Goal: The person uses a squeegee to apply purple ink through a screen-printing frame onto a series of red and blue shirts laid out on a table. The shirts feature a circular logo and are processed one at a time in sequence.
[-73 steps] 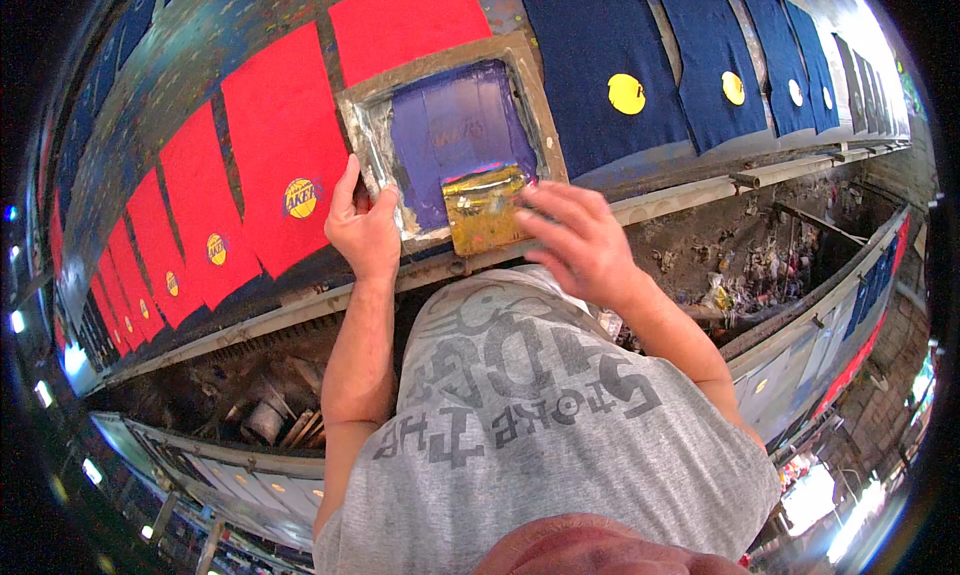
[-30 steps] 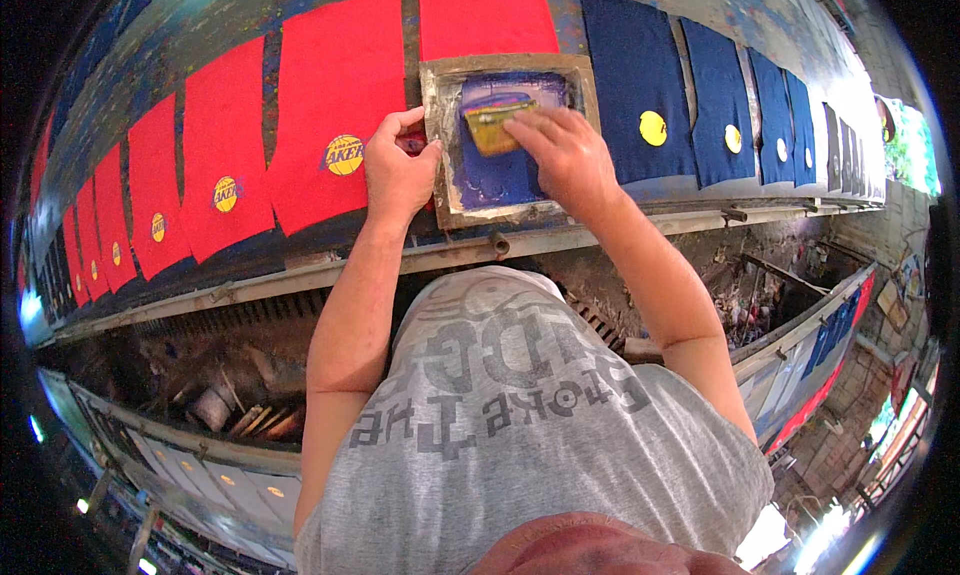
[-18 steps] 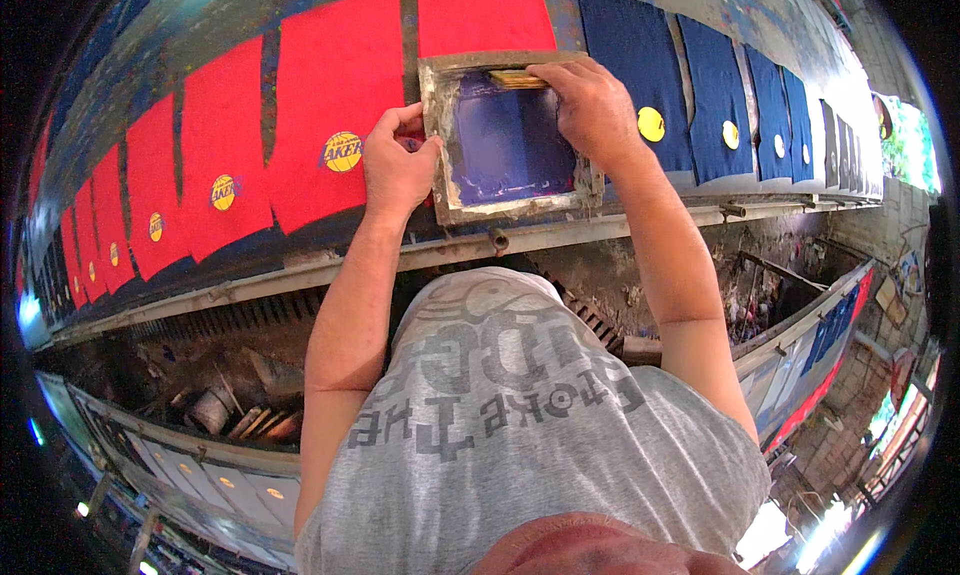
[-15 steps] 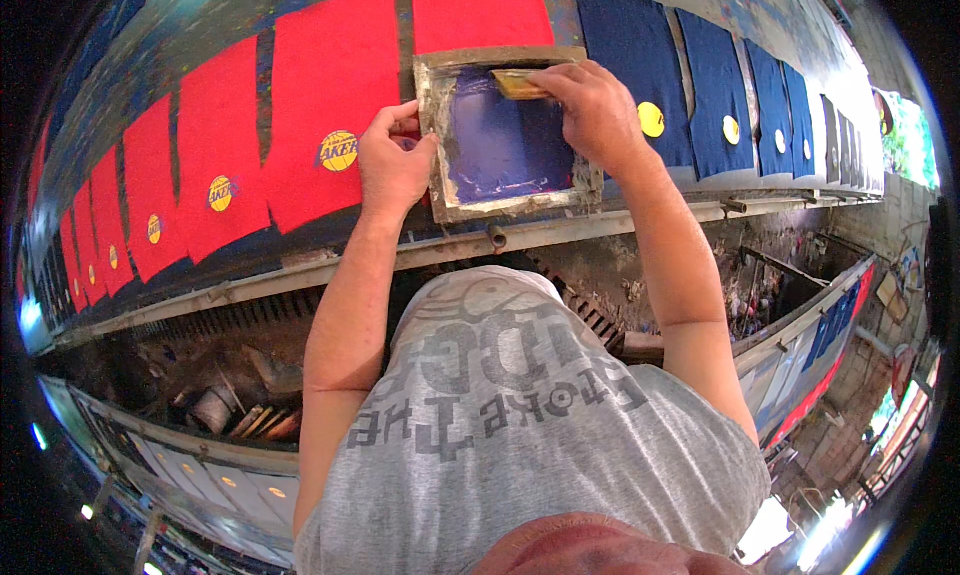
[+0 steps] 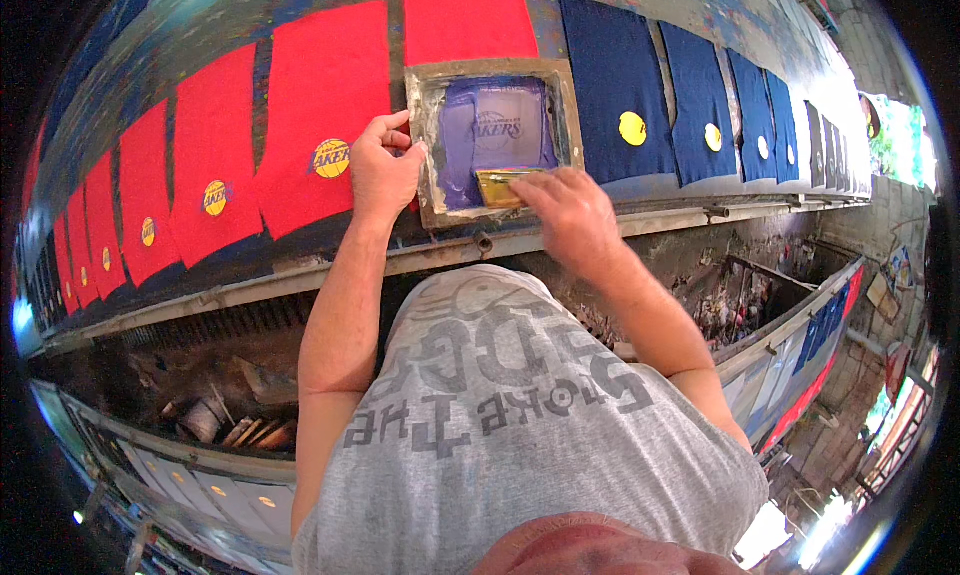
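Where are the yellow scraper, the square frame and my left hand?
Yellow scraper [image 5: 497,189]: head view, middle of its uncovered face.
Square frame [image 5: 482,67]: head view, on its far bar.
Left hand [image 5: 386,179]: head view, middle of the hand.

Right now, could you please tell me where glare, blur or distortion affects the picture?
In the head view, glare washes out the far right end of the table, past the dark blue cloths; the right hand looks slightly smeared, the left hand crisper; the front rail bows with the fisheye, and the corners go black.
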The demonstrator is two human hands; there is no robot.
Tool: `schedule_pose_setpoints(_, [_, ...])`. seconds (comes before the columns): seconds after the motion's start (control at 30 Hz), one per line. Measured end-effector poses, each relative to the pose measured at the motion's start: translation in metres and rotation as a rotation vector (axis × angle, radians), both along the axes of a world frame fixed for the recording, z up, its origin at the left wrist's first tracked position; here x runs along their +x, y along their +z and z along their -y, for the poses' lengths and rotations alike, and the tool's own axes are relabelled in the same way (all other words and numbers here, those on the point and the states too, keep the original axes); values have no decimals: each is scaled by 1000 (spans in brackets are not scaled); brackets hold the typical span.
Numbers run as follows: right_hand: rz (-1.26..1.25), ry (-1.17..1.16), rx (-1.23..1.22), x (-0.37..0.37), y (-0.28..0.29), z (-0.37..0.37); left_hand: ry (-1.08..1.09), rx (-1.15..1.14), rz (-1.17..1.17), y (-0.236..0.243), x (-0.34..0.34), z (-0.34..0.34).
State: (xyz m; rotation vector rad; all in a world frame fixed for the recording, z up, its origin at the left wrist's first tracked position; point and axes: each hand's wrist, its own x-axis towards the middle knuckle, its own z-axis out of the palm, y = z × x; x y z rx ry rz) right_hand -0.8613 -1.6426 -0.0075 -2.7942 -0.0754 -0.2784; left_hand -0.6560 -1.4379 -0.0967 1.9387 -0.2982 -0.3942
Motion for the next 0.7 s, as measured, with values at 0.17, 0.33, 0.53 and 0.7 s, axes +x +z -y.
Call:
schedule_pose_setpoints(0.17, [-61,18,6,66,3,52,-3,-28,-23,6,2,0])
schedule_pose_setpoints(0.33, [87,-17,-45,122,-16,61,-2,42,-43,16,1,0])
schedule_pose_setpoints(0.53, [36,129,5,56,-18,29,-5,-18,-81,8,4,0])
schedule_pose_setpoints(0.7, [23,181,57,9,-5,9,-32,-18,-105,6,4,-2])
